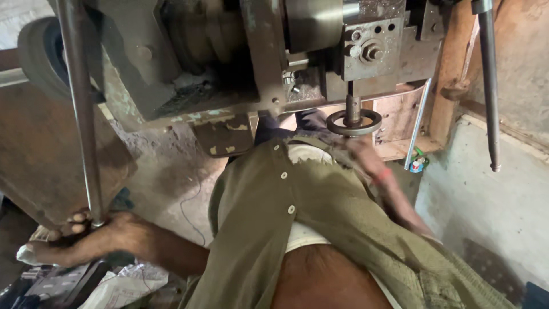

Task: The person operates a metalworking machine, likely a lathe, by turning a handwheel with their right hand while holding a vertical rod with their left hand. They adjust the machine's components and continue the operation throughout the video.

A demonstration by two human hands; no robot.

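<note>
Dim workshop light, brighter at right, motion blur, soft focus

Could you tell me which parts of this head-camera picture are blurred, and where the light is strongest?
In the head view, the right hand by the handwheel is smeared by motion blur; the left hand, gripping the steel rod, is sharper; the wall at right is brightest, while the machine's underside lies in shadow.

White crumpled printed bag [123, 286] bottom left; small colourful packet [418, 165] below wooden frame.
</note>
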